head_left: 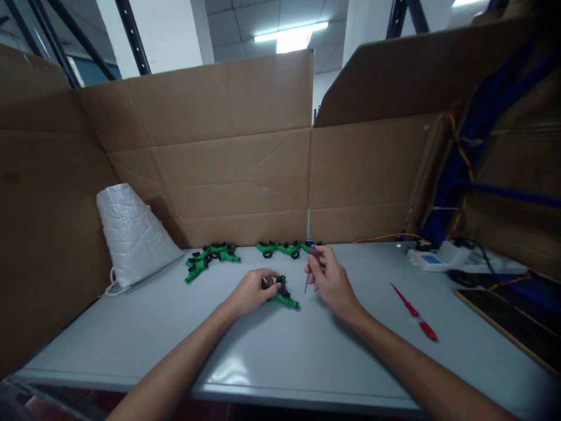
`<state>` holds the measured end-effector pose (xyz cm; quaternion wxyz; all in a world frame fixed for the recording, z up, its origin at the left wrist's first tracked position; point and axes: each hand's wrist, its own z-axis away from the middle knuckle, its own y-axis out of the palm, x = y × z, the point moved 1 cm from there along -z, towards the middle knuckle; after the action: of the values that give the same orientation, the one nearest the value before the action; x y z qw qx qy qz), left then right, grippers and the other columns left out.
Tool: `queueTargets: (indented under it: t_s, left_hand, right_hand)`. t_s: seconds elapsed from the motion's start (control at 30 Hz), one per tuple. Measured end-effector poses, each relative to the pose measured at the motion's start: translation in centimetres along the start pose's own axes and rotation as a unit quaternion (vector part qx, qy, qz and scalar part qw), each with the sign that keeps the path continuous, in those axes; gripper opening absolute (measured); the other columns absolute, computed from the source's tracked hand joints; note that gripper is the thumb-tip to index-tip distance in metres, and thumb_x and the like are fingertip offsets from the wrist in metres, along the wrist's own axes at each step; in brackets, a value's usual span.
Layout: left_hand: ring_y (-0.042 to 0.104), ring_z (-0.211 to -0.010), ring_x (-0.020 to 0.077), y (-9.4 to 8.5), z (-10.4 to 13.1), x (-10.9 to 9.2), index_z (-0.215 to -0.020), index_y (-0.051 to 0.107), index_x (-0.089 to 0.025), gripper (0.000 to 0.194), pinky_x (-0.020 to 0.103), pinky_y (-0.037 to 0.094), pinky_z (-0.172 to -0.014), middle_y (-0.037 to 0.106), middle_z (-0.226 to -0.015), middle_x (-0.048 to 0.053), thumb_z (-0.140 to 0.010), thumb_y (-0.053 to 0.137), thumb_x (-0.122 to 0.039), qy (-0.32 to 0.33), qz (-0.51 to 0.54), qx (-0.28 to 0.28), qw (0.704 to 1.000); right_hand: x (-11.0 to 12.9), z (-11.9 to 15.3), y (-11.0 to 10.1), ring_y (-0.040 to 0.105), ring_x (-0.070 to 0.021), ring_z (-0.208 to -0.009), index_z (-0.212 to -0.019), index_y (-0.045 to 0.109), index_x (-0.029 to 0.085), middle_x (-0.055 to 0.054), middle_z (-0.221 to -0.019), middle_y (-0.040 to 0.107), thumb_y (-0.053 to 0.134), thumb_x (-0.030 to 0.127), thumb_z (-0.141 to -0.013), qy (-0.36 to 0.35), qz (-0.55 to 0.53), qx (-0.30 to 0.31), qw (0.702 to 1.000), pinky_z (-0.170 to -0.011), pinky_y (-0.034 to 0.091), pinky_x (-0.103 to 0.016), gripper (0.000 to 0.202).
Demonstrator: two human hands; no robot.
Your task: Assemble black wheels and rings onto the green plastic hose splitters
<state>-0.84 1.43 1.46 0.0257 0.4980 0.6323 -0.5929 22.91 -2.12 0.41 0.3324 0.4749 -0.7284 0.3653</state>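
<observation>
My left hand [256, 289] is closed around a green and black toy vehicle [286, 299] on the grey table. Part of that toy is hidden behind my fingers. In my right hand [328, 278] is a small screwdriver [306, 283], its thin shaft pointing down and its dark reddish handle between thumb and fingers. The tip hangs just right of the toy, apart from it. Behind my hands stands a row of similar green toy vehicles [288, 250] with black wheels. Another cluster of green toys [213, 254] lies to the left.
A red screwdriver [412, 310] lies to the right on the table [350, 362]. A white padded bag [131, 240] leans at the left. Cardboard walls [236, 175] surround the table. A white power strip [464, 260] with cables and a dark flat board [512, 321] sit at the right.
</observation>
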Motion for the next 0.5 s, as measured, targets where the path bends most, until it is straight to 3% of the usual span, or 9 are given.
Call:
queueTargets:
  t_s: [0.17,0.3,0.5]
  left_hand:
    - [0.061,-0.067,0.0159,0.3,0.1,-1.0,-0.12,0.074,-0.018,0.033,0.024,0.047,-0.064,0.07,-0.084,0.003,-0.096,0.066,-0.04,0.03,0.01,0.005,0.999]
    - [0.062,-0.071,0.0142,0.3,0.2,-1.4,-0.121,0.073,-0.021,0.032,0.025,0.051,-0.071,0.065,-0.102,0.006,-0.098,0.064,-0.042,0.047,0.018,0.009,0.999]
    - [0.062,-0.082,0.0147,0.4,0.6,-1.6,-0.119,0.073,-0.022,0.033,0.029,0.054,-0.078,0.055,-0.127,0.009,-0.094,0.072,-0.043,0.071,0.047,0.062,0.994]
  right_hand:
    - [0.6,0.6,0.7,0.065,-0.0142,-0.054,-0.126,0.045,0.023,0.001,-0.082,0.067,0.043,0.053,-0.106,-0.021,-0.007,0.012,1.0,-0.048,0.049,-0.023,0.036]
    - [0.9,0.9,0.8,0.064,-0.0133,-0.053,-0.132,0.043,0.024,0.001,-0.081,0.067,0.043,0.052,-0.107,-0.034,-0.016,0.015,0.999,-0.048,0.05,-0.023,0.038]
    - [0.9,1.0,0.3,0.065,-0.0134,-0.053,-0.132,0.044,0.024,0.001,-0.082,0.067,0.045,0.053,-0.106,-0.026,-0.028,-0.003,0.999,-0.048,0.051,-0.023,0.04]
